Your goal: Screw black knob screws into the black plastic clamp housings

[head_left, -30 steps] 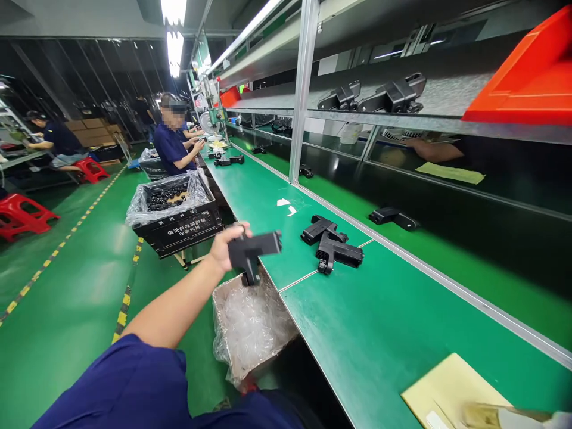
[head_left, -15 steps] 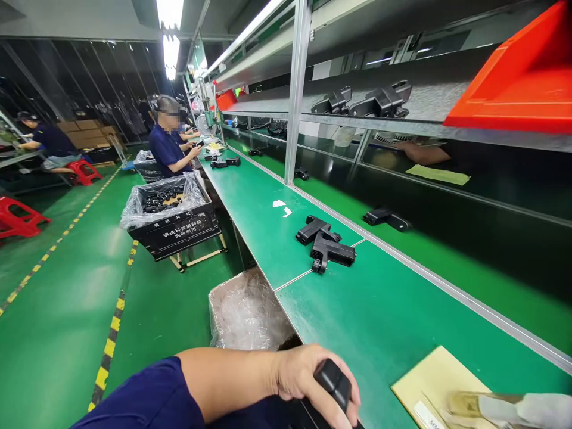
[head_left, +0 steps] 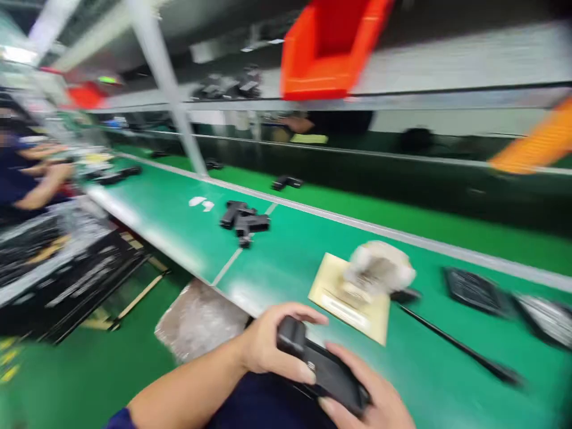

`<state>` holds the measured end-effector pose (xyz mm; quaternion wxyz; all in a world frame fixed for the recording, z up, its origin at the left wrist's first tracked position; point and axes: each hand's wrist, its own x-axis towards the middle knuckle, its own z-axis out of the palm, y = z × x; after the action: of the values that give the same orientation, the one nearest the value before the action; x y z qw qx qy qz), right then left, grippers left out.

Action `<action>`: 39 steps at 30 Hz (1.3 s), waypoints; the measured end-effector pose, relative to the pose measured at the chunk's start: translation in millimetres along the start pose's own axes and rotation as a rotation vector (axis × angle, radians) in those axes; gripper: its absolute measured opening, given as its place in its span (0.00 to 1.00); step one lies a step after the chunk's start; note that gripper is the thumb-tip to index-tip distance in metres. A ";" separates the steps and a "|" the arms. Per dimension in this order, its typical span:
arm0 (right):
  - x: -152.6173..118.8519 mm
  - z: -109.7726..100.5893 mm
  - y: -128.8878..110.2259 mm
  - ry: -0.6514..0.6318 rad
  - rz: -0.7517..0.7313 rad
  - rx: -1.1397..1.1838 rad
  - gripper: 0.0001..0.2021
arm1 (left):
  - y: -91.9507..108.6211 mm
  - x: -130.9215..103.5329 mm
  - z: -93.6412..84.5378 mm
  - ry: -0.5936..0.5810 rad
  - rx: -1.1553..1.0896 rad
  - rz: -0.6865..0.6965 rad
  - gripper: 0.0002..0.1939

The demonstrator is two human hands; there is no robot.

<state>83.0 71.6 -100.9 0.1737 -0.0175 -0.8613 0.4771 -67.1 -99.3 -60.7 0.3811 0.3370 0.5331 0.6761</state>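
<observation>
Holding the black part (head_left: 333,375) low beside the near edge of the green table (head_left: 286,262), right between the hands! Had the blocky end in the left hand (head_left: 270,348), with the thumb across it, and the flatter end in the right hand (head_left: 379,402). Ran slantwise along its long axis, from left fingers down toward right ones. Touched both hands, so favoured neither as nearer. Spread each hand's fingers only partway, about the part's width, then bent them round its sides. Looked smooth, rounded at the block, shallow and trough-like beyond. Out past that, saw pale yellow paper (head_left: 328,277) lying flat, under a crumpled white bundle (head_left: 393,268); then a thin black rod (head_left: 460,341), angular black pieces (head_left: 252,223) touching one another, and a glossy red bin (head_left: 319,86) up on the shelf (head_left: 424,101).
</observation>
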 end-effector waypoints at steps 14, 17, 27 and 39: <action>-23.5 -149.5 32.1 0.231 0.404 -0.744 0.21 | 4.4 23.1 -14.6 0.175 0.135 0.032 0.13; -26.6 -172.1 63.5 0.166 0.540 -0.889 0.24 | 7.0 26.2 -27.4 0.142 0.234 0.101 0.13; -39.8 -191.7 92.4 0.015 0.543 -0.832 0.13 | 27.8 37.3 -31.5 0.145 0.387 0.358 0.15; 4.4 -126.8 -22.9 0.231 0.205 -0.201 0.11 | 22.5 48.4 -49.8 0.192 -0.009 0.377 0.15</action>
<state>122.0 163.5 -19.2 0.2193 -0.1772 -0.8728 0.3985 -136.9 -83.3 -46.6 0.1967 0.3633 0.4913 0.7668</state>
